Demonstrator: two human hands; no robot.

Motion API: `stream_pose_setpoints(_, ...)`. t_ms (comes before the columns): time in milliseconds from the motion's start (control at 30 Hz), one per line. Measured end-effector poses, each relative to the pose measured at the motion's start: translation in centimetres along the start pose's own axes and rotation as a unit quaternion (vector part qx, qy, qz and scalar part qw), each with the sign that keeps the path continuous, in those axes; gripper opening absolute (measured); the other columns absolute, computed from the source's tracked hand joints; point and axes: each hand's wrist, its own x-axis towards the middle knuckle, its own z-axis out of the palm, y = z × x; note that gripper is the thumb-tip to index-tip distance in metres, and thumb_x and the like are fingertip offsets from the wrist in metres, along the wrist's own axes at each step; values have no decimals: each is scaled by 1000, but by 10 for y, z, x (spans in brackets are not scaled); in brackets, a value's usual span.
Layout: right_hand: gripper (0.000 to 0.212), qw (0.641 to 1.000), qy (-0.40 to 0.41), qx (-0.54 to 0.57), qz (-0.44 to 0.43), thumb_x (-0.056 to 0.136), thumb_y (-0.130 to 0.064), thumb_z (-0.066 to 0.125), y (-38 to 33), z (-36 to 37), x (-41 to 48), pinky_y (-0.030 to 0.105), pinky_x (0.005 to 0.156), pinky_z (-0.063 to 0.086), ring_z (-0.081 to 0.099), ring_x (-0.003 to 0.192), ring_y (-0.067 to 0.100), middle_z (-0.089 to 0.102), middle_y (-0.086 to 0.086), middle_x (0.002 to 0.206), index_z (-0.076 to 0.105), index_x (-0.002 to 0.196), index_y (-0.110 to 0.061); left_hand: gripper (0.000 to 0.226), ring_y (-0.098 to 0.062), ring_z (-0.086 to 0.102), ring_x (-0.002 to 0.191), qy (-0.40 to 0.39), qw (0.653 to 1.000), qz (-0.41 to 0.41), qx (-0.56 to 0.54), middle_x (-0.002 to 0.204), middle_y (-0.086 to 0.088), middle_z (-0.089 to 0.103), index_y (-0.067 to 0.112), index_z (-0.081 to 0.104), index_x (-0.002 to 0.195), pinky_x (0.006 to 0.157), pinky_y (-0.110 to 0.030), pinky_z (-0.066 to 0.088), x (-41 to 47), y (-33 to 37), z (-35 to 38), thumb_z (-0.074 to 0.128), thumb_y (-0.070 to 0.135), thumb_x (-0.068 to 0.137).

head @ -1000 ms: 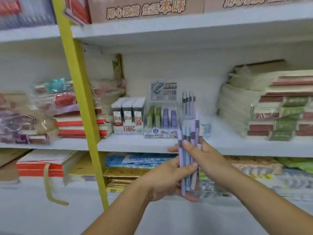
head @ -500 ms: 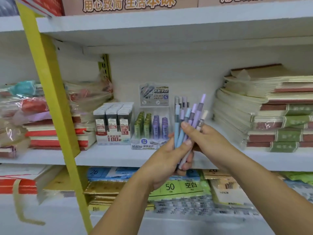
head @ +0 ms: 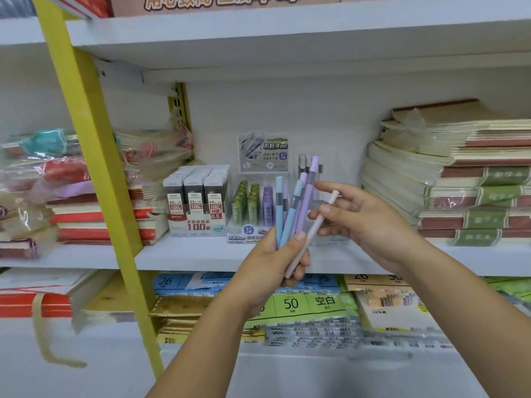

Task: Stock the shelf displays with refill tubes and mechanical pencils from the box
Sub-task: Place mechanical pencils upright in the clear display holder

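Observation:
My left hand [head: 273,264] grips a bunch of pastel mechanical pencils [head: 290,214], blue and purple, fanned upward in front of the middle shelf. My right hand [head: 365,222] pinches one pale pink pencil [head: 313,231] near its upper part; its lower end still lies against my left hand. Behind them stands a clear display [head: 260,196] with green and purple refill tubes, and beside it a clear holder with a few upright pencils [head: 306,165]. A box of 0.5 HB refill tubes [head: 196,206] stands to the left. The supply box is out of view.
A yellow upright [head: 94,168] crosses the left of the shelf. Stacked notebooks [head: 465,185] fill the right side, wrapped notebooks [head: 71,193] the left. The white shelf board [head: 201,255] has bare room in front of the displays. Paper packs [head: 301,305] lie on the shelf below.
The pencil bunch has fanned wider. My right hand has drawn the pale pink pencil out to the right, apart from the others. The camera has come closer to the shelf.

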Motion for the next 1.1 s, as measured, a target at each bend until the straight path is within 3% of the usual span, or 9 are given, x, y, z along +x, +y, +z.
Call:
stream_pose_setpoints(67, 35, 998, 47, -20, -35, 90, -6, 60, -4, -4, 0, 25, 63, 56, 71, 86, 20, 75, 7, 89, 56, 121, -20, 18, -10, 57, 57, 26, 1000, 7, 15, 81, 3, 71, 23, 57, 111, 51, -22, 45, 3, 4, 3, 52, 38, 102)
stream_pose_setpoints(133, 29, 982, 146, -34, -112, 91, -6, 61, -18, -12, 3, 25, 58, 56, 72, 81, 20, 75, 6, 88, 52, 113, -22, 17, -10, 57, 55, 57, 998, 25, 28, 87, 2, 75, 23, 56, 112, 49, -21, 44, 8, 9, 6, 51, 37, 103)
stream_pose_setpoints(233, 31, 942, 228, -94, -226, 91, -6, 62, -46, -32, 20, 24, 62, 57, 72, 83, 17, 73, 10, 91, 44, 102, -29, 17, -9, 50, 48, 102, 993, 57, 25, 77, 4, 73, 19, 56, 107, 45, -19, 41, 20, 18, 4, 50, 34, 103)
stream_pose_setpoints(367, 35, 912, 196, -288, -218, 89, -6, 65, -58, -43, 60, 22, 64, 56, 69, 74, 10, 66, 9, 88, 43, 95, -32, 13, -9, 43, 42, 146, 986, 83, 0, 63, 4, 64, 17, 55, 104, 42, -20, 38, 33, 20, 5, 50, 30, 103)
stream_pose_setpoints(467, 29, 882, 157, -410, -172, 89, -9, 66, -46, -43, 84, 37, 74, 58, 69, 76, 16, 65, 1, 85, 47, 102, -27, 13, -11, 39, 39, 152, 985, 85, 1, 63, 2, 64, 15, 54, 106, 40, -22, 36, 42, 16, 8, 49, 27, 104)
stream_pose_setpoints(567, 28, 870, 129, -448, -159, 88, -9, 65, -33, -43, 99, 45, 78, 55, 68, 75, 21, 65, 2, 82, 47, 102, -25, 14, -10, 40, 39, 150, 985, 85, 28, 64, 3, 66, 15, 53, 105, 41, -22, 39, 48, 11, 10, 48, 28, 104)
stream_pose_setpoints(833, 38, 827, 99, -535, -144, 87, -15, 66, -17, -47, 118, 37, 67, 51, 64, 72, 16, 61, -5, 74, 34, 101, -31, 9, -11, 42, 43, 139, 985, 102, 7, 68, 1, 66, 22, 56, 104, 48, -24, 49, 58, 6, 3, 51, 30, 102)
stream_pose_setpoints(967, 34, 815, 93, -551, -149, 84, -20, 72, -17, -45, 119, 33, 64, 48, 62, 73, 15, 60, -7, 75, 41, 96, -24, 12, -12, 42, 43, 133, 986, 99, 2, 65, 2, 65, 18, 55, 103, 48, -24, 49, 58, 5, 3, 51, 28, 103)
stream_pose_setpoints(1100, 24, 740, 126, -628, -206, 82, -28, 74, -20, -46, 117, 32, 68, 36, 49, 91, 18, 59, -6, 85, 55, 92, -17, 17, -12, 43, 43, 132, 987, 89, 13, 61, 4, 64, 15, 56, 100, 47, -24, 47, 57, 6, 1, 51, 31, 102)
